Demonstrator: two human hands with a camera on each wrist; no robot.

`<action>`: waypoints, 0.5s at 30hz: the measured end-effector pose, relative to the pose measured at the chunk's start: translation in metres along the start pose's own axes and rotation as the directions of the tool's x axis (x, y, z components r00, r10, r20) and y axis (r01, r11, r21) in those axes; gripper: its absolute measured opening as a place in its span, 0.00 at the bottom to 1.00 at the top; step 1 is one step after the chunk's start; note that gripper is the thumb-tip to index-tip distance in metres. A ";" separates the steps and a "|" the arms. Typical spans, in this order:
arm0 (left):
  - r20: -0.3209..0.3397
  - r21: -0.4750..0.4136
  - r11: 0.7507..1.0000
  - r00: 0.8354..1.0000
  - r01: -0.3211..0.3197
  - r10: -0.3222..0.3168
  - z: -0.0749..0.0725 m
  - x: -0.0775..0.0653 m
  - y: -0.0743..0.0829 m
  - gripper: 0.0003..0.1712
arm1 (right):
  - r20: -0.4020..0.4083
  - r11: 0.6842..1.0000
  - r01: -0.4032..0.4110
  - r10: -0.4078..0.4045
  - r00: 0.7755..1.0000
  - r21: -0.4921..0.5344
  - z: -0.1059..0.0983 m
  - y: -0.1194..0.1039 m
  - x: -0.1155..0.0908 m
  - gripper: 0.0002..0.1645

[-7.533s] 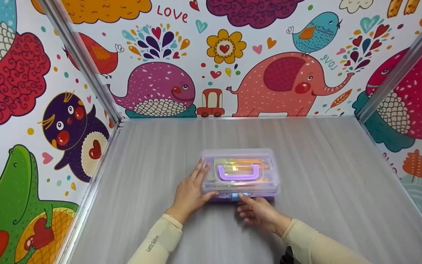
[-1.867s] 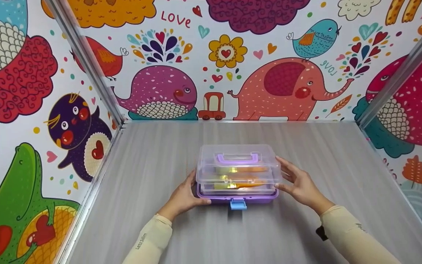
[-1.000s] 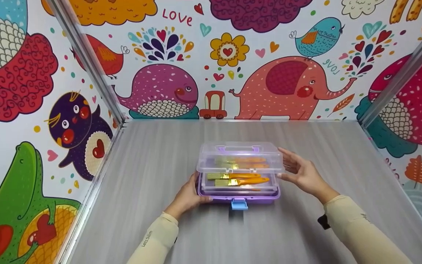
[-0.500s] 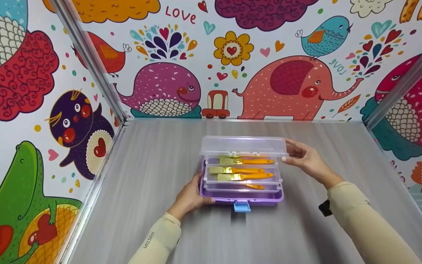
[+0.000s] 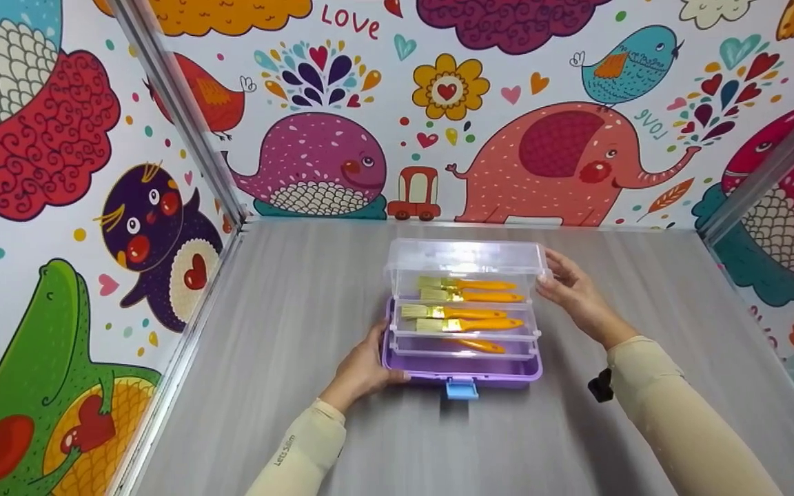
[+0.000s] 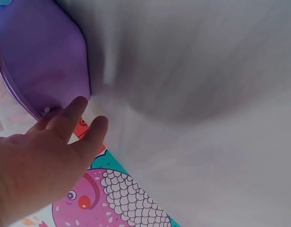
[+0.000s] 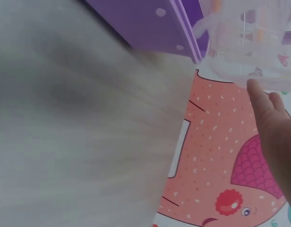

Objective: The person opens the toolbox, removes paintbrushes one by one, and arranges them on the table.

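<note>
A purple plastic storage box (image 5: 500,379) stands on the table, its clear lid (image 5: 466,256) tilted up and back. Inside, clear stepped trays (image 5: 397,337) are spread upward, bearing several paintbrushes (image 5: 486,297) with orange handles and pale bristles. The blue latch (image 5: 462,390) hangs down in front. My left hand (image 5: 366,365) holds the box's left end, thumb at the front corner; in the left wrist view its fingertips lie against the purple wall (image 6: 46,52). My right hand (image 5: 579,300) holds the lid's right end between thumb and fingers; the right wrist view shows fingertips at the lid's edge (image 7: 266,78).
The grey wood-grain table (image 5: 287,296) meets printed cartoon walls (image 5: 542,172) at the back and both sides. Metal corner posts (image 5: 176,110) rise at the left and right. A dark wrist device (image 5: 602,386) sits by the right sleeve.
The latch was opened, and the right hand has moved from the front to the lid's right end. The lid has swung up and back, and the trays have risen and fanned out with it.
</note>
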State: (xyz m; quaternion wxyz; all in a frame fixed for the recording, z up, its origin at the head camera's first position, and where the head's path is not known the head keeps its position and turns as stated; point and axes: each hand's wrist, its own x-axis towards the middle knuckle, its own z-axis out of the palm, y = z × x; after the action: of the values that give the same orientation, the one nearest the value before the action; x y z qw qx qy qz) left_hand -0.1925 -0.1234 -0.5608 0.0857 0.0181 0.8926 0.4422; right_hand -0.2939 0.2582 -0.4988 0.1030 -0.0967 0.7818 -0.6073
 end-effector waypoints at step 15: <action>0.007 -0.011 1.000 1.000 0.009 -0.008 -0.001 -0.002 0.000 0.64 | -0.036 0.978 0.017 -0.010 0.999 0.206 0.011 0.007 0.017 0.41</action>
State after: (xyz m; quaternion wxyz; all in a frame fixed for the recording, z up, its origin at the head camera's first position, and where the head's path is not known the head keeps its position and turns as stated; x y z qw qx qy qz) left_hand -0.1904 -0.1243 -0.5600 0.0909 0.0154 0.8898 0.4469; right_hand -0.3070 0.2452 -0.5091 0.0948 -0.0803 0.7156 -0.6874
